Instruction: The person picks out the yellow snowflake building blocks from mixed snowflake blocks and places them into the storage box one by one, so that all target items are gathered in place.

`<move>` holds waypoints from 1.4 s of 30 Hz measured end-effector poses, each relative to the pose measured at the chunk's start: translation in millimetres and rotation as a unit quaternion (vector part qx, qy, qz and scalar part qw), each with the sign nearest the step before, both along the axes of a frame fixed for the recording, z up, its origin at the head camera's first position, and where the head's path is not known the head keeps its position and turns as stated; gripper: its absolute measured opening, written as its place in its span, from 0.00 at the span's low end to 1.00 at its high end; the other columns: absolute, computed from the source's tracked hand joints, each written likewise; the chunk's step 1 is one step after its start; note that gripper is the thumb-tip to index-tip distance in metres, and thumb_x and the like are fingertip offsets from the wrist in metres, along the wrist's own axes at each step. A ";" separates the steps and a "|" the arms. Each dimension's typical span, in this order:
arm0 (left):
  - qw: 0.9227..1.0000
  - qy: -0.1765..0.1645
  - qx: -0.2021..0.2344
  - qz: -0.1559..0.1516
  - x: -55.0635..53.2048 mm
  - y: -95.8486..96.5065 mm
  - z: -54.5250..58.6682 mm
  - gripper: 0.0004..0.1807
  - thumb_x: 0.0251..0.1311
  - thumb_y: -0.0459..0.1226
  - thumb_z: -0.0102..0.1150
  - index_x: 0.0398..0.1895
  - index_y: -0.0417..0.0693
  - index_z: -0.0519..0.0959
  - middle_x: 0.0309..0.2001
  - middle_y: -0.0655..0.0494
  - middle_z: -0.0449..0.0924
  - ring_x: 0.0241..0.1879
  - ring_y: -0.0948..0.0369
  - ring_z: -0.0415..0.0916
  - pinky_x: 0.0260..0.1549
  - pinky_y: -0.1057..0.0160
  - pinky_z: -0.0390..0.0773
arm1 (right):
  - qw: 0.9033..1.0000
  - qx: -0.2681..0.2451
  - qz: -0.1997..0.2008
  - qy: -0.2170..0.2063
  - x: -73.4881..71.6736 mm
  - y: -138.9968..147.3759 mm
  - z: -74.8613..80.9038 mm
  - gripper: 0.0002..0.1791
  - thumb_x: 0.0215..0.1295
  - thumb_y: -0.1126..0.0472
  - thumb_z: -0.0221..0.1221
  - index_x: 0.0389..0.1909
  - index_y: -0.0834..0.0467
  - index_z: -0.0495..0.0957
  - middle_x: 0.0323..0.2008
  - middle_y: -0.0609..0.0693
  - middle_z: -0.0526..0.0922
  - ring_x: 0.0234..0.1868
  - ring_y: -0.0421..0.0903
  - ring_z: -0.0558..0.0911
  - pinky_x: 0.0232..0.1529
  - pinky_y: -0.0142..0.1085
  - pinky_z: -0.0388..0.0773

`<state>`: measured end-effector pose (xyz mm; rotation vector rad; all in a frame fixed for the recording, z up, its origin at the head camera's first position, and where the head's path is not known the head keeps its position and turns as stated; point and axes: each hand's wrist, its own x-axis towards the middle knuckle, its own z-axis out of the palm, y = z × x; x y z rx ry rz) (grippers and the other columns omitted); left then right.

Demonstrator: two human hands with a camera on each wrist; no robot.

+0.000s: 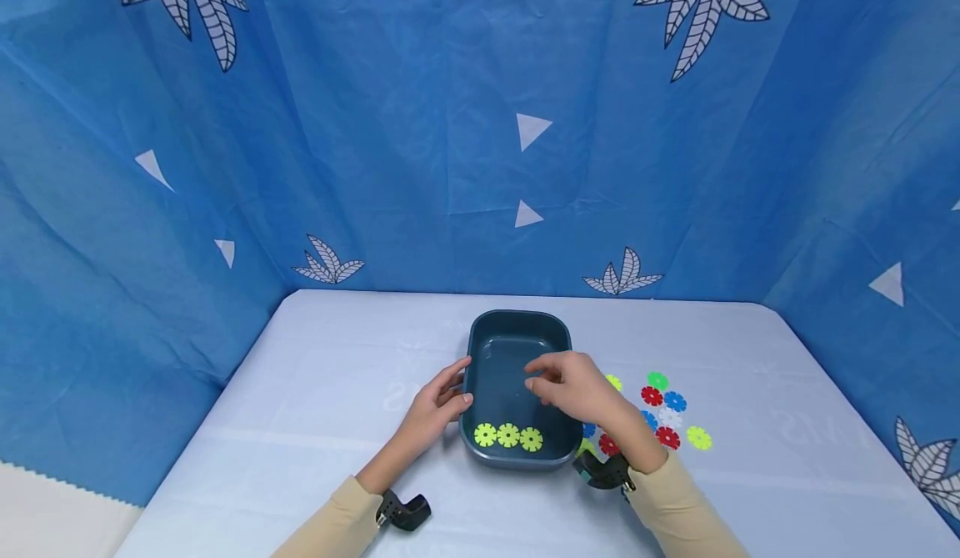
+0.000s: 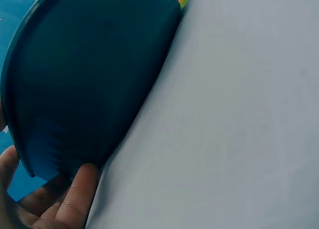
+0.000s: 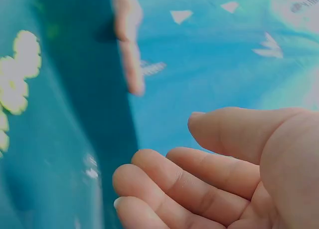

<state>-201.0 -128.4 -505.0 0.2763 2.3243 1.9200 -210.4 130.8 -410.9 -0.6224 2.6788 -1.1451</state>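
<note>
A dark teal rectangular bin (image 1: 517,464) stands on the white table. Three yellow-green notched discs (image 1: 508,435) lie in a row inside it, along its near end. My left hand (image 1: 438,402) is at the bin's left side, thumb and fingertips touching the rim and outer wall. Over the right half of the bin is my right hand (image 1: 573,384), its fingers loosely bent and nothing between thumb and fingers. In the right wrist view its palm (image 3: 224,189) shows bare beside the bin wall.
Several loose notched discs in red (image 1: 667,437), blue (image 1: 675,401), green (image 1: 657,380), white and yellow-green lie on the table right of the bin, some partly behind the right forearm. A blue patterned curtain (image 1: 480,124) hangs behind and around the white table (image 1: 337,366).
</note>
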 end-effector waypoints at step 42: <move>1.000 0.012 -0.019 -0.002 -0.6 -0.4 -2.2 0.32 0.71 0.40 0.57 0.78 0.55 0.64 0.70 0.35 0.69 0.67 0.39 0.74 0.50 0.55 0.88 | 0.968 0.073 -0.205 -0.125 -50.8 109.2 -28.2 0.29 0.71 0.52 0.62 0.63 0.69 0.74 0.55 0.70 0.81 0.39 0.50 0.83 0.40 0.39 0.87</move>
